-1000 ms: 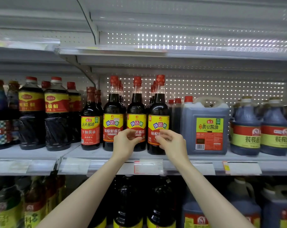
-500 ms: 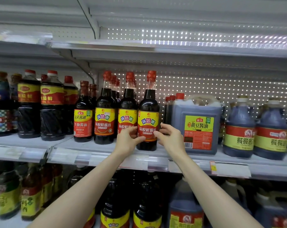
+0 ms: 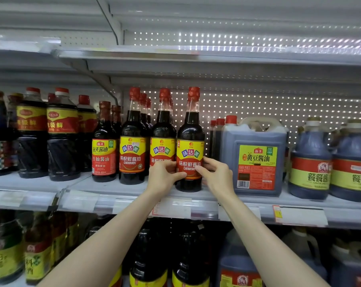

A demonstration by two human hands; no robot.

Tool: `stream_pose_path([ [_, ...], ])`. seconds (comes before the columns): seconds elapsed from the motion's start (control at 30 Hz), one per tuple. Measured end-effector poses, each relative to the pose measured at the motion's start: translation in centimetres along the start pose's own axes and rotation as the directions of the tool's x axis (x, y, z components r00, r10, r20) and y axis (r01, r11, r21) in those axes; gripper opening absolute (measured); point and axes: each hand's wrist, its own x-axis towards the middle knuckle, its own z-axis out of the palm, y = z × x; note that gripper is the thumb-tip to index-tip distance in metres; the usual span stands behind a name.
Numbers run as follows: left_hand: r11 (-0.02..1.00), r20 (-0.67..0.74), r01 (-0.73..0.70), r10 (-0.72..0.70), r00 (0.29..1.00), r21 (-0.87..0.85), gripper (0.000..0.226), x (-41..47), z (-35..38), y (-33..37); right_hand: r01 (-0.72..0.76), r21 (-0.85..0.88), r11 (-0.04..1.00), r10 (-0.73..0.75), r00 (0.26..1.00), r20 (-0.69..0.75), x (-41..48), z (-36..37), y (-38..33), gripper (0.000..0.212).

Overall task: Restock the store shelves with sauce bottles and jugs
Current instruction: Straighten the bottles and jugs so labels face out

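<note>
Two hands clasp one upright dark glass sauce bottle with yellow-red label (image 3: 190, 156) on the grey shelf (image 3: 196, 194): left hand (image 3: 164, 176) left, right hand (image 3: 216, 175) right, both equally near

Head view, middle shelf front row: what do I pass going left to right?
Wide red-capped bottles → red-label bottle → three yellow-label bottles, the last held by left hand and right hand → big jug → blue jugs.
</note>
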Motion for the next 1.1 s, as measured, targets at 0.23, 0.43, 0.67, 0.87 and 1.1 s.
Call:
stream_pose_path([
  [0.23,1.000,0.051,0.008,-0.008,0.999,-0.003,0.046,0.7,0.0,-0.2,-0.049,0.029,0.998,0.050,0.998,-0.029,-0.1,1.0,-0.1,0.052],
  [0.43,1.000,0.070,-0.002,0.002,0.998,0.000,0.045,1.3,0.1,-0.7,-0.081,0.001,0.997,0.081,0.996,-0.040,-0.2,1.3,-0.1,0.053],
  [0.67,1.000,0.065,0.014,-0.015,0.998,0.013,0.050,1.9,0.7,-1.2,-0.120,-0.018,0.993,0.119,0.991,-0.053,0.2,1.6,-0.1,0.052],
  [0.87,0.999,0.031,0.016,-0.017,0.999,0.036,0.049,1.7,1.1,-1.0,-0.125,-0.034,0.992,0.123,0.991,-0.047,0.3,1.5,0.0,0.051],
  [1.1,0.997,0.009,0.036,-0.037,0.999,0.074,0.051,1.5,1.3,-0.8,-0.109,-0.038,0.993,0.108,0.993,-0.036,0.5,1.4,0.3,0.050],
])
